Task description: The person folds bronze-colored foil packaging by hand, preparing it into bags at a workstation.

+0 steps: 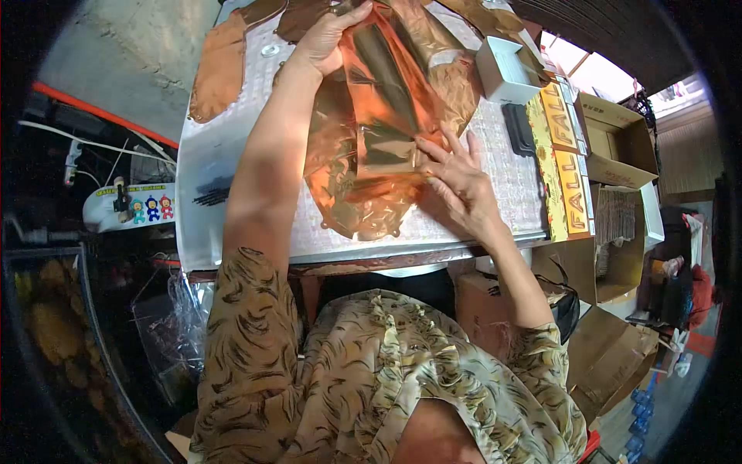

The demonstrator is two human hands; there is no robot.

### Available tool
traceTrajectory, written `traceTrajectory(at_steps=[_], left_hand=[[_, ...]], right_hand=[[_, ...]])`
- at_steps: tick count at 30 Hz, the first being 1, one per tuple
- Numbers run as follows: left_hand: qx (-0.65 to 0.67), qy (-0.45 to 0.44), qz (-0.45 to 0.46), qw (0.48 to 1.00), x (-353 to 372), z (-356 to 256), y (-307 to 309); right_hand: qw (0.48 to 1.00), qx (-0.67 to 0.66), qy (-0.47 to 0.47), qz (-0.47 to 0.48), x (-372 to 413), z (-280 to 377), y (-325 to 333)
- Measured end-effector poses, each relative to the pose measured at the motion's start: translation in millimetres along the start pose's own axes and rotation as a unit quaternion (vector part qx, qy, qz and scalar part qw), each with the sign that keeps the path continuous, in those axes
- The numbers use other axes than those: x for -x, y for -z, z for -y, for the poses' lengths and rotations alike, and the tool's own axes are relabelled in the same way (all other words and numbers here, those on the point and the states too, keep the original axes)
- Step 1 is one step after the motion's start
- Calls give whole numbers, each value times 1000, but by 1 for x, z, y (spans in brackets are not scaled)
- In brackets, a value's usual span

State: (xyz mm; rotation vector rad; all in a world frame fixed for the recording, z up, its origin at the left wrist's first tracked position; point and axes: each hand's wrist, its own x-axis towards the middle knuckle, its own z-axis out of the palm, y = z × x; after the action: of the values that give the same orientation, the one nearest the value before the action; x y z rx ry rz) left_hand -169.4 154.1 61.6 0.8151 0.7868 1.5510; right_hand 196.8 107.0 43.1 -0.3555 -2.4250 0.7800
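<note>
Head: two hands (323, 40) (461, 184), one held balloon (382, 116)

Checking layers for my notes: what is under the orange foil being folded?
Under the orange foil lies crinkled copper foil, on the table. Left hand grips it, right hand presses it; anything beneath its middle is covered.

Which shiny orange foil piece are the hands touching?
The crumpled foil piece in the middle: the left hand holds its top, the right hand presses it. The flat piece at the left lies untouched.
</note>
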Motion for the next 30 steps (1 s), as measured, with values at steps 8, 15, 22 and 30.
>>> traceTrajectory(at_steps=[8,15,22,30], left_hand=[[-710,-1,-258,655,68,43,61],[-825,-17,-246,508,153,79,28],[-825,-26,-292,484,156,88,27],[-819,20,-304,487,153,86,20]], right_hand=[[984,-106,-128,63,-3,-27,-39],[985,-92,-134,50,-5,-23,-39],[978,-5,-60,200,10,-9,-7],[993,-66,-34,89,-51,-26,-34]])
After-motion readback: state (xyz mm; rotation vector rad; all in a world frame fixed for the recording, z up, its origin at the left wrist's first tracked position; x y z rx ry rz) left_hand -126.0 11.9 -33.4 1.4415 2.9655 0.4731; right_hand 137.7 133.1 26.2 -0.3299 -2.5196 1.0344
